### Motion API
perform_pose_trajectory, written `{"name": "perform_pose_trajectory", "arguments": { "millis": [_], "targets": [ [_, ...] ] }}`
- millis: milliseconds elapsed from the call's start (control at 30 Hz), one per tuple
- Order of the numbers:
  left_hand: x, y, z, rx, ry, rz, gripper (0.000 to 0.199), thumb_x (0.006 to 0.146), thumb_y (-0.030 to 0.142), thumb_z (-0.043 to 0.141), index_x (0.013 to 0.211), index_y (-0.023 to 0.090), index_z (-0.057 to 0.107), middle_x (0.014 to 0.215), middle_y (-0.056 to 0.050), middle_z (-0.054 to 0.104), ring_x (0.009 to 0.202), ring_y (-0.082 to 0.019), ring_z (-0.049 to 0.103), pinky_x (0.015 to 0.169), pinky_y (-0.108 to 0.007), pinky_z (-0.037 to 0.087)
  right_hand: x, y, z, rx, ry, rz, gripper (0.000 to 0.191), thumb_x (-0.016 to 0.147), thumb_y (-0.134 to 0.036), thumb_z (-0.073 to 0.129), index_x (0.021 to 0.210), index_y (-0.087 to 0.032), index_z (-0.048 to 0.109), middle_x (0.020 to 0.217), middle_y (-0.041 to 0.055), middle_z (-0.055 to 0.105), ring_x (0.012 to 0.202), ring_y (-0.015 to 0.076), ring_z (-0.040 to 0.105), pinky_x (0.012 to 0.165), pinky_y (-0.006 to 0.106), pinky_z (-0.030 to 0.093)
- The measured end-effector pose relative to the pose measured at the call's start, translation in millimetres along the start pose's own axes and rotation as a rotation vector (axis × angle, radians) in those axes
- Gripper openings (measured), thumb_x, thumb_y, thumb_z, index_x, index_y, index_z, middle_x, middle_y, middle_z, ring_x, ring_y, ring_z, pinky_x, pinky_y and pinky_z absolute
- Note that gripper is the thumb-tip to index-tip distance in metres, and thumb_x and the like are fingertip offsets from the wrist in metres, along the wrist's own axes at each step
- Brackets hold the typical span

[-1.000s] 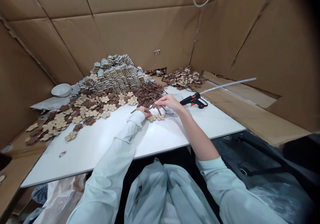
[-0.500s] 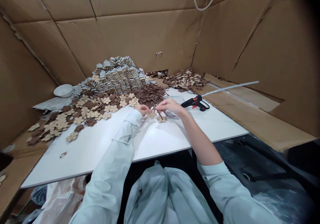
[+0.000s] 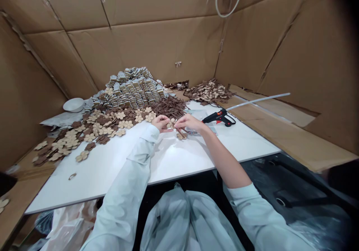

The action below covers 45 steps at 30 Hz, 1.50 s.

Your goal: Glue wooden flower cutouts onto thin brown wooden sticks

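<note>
My left hand [image 3: 162, 123] and my right hand [image 3: 189, 122] meet over the white table [image 3: 179, 157], with a pale wooden flower [image 3: 171, 124] pinched between them. A thin brown stick [image 3: 180, 132] runs down from my right fingers, and its upper end is hidden by them. Just below lies another pale flower [image 3: 181, 135], flat on the table. Behind my hands is a heap of brown sticks [image 3: 168, 107]. Many pale and dark wooden flowers [image 3: 103, 127] spread across the table's left side. Both my sleeves are pale green.
A black and red glue gun [image 3: 220, 117] lies to the right, with a long pale rod [image 3: 258, 100] behind it. Stacked silver packets [image 3: 131, 90], a white bowl [image 3: 73, 105] and a dark flower pile [image 3: 209, 92] stand at the back. Cardboard walls [image 3: 157, 45] surround the table.
My hands have moved closer together. A pale flower that lay on the table is now raised between my fingers. The view has tilted slightly.
</note>
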<state>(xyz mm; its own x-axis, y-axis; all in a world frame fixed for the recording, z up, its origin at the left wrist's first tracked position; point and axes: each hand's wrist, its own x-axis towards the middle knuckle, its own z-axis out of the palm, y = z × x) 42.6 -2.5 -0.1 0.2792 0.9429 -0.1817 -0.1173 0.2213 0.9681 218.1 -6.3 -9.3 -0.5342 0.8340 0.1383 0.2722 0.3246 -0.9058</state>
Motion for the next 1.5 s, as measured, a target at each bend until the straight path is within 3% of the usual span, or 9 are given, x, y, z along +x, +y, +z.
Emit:
{"name": "perform_pose_trajectory", "arguments": {
  "millis": [233, 500, 667, 867, 1100, 1500],
  "targets": [
    [-2.5, 0.1, 4.1, 0.014, -0.056, 0.029, 0.021, 0.063, 0.02, 0.064, 0.082, 0.013, 0.056, 0.061, 0.0, 0.057, 0.058, -0.01, 0.056, 0.067, -0.041, 0.051, -2.8, -2.3, 2.2, 0.0, 0.043, 0.043, 0.029, 0.062, -0.038, 0.058, 0.06, -0.009, 0.062, 0.048, 0.0001, 0.051, 0.041, 0.0059, 0.036, 0.043, 0.022, 0.028],
    [1.4, -7.5, 9.9, 0.071, 0.043, 0.11, 0.039, 0.048, 0.028, 0.074, 0.082, 0.011, 0.064, 0.062, 0.0, 0.06, 0.057, -0.009, 0.054, 0.067, -0.029, 0.049, -3.7, -2.9, 4.4, -0.057, 0.048, 0.027, 0.033, 0.065, -0.041, 0.056, 0.056, -0.009, 0.061, 0.046, 0.0007, 0.051, 0.04, 0.0054, 0.035, 0.042, 0.022, 0.027],
    [1.3, -14.4, 12.5, 0.131, 0.095, 0.184, 0.051, 0.041, 0.025, 0.077, 0.087, 0.009, 0.064, 0.054, 0.001, 0.059, 0.057, -0.01, 0.055, 0.068, -0.028, 0.048, -5.6, -7.0, 6.1, -0.085, 0.046, 0.041, 0.037, 0.066, -0.044, 0.054, 0.053, -0.009, 0.059, 0.044, 0.0006, 0.049, 0.039, 0.0055, 0.035, 0.043, 0.022, 0.027],
    [-1.2, -13.3, 14.5, -0.056, 0.141, 0.128, 0.057, 0.045, 0.012, 0.076, 0.099, 0.007, 0.058, 0.059, 0.0, 0.061, 0.058, -0.01, 0.057, 0.073, -0.032, 0.048, -4.8, -6.8, 6.7, -0.125, 0.063, 0.023, 0.038, 0.066, -0.045, 0.053, 0.054, -0.009, 0.059, 0.047, 0.0022, 0.053, 0.041, 0.0058, 0.036, 0.043, 0.022, 0.026],
    [-0.2, -13.8, 9.8, -0.111, 0.07, 0.074, 0.03, 0.045, 0.016, 0.075, 0.073, 0.009, 0.064, 0.067, -0.002, 0.063, 0.062, -0.011, 0.058, 0.076, -0.029, 0.048, 0.0, 1.6, 5.0, -0.199, 0.117, 0.019, 0.036, 0.062, -0.043, 0.056, 0.055, -0.009, 0.061, 0.047, 0.0011, 0.052, 0.041, 0.0055, 0.033, 0.042, 0.022, 0.024],
    [11.7, -19.3, 4.9, -0.043, 0.11, 0.093, 0.037, 0.042, 0.019, 0.077, 0.075, 0.009, 0.062, 0.064, -0.001, 0.063, 0.057, -0.008, 0.057, 0.072, -0.028, 0.049, 1.3, 5.8, 4.3, -0.213, 0.16, 0.026, 0.034, 0.057, -0.043, 0.062, 0.057, -0.009, 0.065, 0.051, 0.0031, 0.057, 0.046, 0.008, 0.041, 0.045, 0.022, 0.029]
  ]
}}
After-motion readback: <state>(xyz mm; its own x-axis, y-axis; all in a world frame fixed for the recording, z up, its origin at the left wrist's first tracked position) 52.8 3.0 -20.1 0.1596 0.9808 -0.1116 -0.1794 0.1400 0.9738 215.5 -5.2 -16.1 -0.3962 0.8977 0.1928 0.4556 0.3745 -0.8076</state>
